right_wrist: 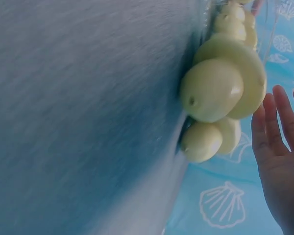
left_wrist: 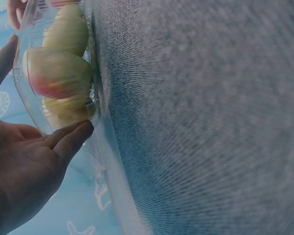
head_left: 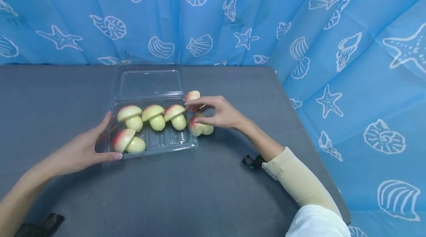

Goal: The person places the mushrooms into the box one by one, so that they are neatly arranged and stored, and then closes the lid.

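Note:
An open clear plastic container [head_left: 156, 148] lies on the grey table. Three toy mushrooms [head_left: 157, 122] with pale stems and yellow-red caps line its back row; another mushroom [head_left: 134, 144] sits in the front left corner. My left hand [head_left: 78, 152] holds the container's left end, thumb at the front edge and fingers along the side. Just right of the container, my right hand [head_left: 216, 113] reaches over two more mushrooms, a nearer mushroom [head_left: 201, 126] and a farther mushroom [head_left: 193, 95]. In the right wrist view its fingers are extended beside a mushroom cap [right_wrist: 252, 73].
The container's hinged lid [head_left: 149, 81] lies folded back toward the far table edge. A blue curtain [head_left: 219, 19] with white shells hangs behind and to the right. A black strap [head_left: 253, 162] shows by the right forearm.

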A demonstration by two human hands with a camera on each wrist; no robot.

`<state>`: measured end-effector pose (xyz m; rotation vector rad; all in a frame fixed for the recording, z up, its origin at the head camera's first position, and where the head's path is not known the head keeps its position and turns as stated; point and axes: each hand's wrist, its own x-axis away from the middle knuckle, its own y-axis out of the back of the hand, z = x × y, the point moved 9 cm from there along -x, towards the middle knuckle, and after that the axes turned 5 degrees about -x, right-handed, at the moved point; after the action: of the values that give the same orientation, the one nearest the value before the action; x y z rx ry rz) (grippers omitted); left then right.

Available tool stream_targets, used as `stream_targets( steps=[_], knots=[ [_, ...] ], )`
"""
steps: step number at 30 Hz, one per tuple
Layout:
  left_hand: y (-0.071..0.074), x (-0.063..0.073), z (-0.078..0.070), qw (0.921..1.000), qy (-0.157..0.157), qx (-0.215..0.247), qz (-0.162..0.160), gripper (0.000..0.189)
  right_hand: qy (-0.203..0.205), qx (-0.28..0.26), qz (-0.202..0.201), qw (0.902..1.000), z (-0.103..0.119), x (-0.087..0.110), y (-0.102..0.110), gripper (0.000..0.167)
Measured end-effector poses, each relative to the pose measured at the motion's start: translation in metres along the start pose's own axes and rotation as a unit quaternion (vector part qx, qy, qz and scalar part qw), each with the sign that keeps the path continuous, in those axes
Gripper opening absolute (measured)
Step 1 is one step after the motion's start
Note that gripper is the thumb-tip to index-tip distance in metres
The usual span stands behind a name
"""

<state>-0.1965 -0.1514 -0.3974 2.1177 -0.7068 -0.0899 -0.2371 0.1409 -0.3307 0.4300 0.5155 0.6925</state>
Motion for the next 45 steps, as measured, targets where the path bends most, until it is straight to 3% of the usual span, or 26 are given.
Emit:
stream_targets(
  steps=[8,15,31,45],
  knots=[
    [-0.001,0.003,0.004,1.0,0.001,0.007,-0.002,0.128,-0.033,0.043,0.017,0.9984,-0.013,0.016,0.005,0.04],
    [-0.001,0.001,0.004,1.0,0.004,0.007,0.001,0.128,-0.058,0.045,0.037,0.9966,-0.026,0.028,0.004,0.043],
    [-0.001,0.001,0.003,0.9999,0.013,-0.002,0.011,0.127,-0.102,0.045,0.087,0.99,-0.04,0.043,-0.012,0.07],
    [0.001,0.002,0.002,1.0,0.003,0.007,0.006,0.126,-0.111,0.063,0.066,0.9896,-0.037,0.047,-0.003,0.065]
  ],
)
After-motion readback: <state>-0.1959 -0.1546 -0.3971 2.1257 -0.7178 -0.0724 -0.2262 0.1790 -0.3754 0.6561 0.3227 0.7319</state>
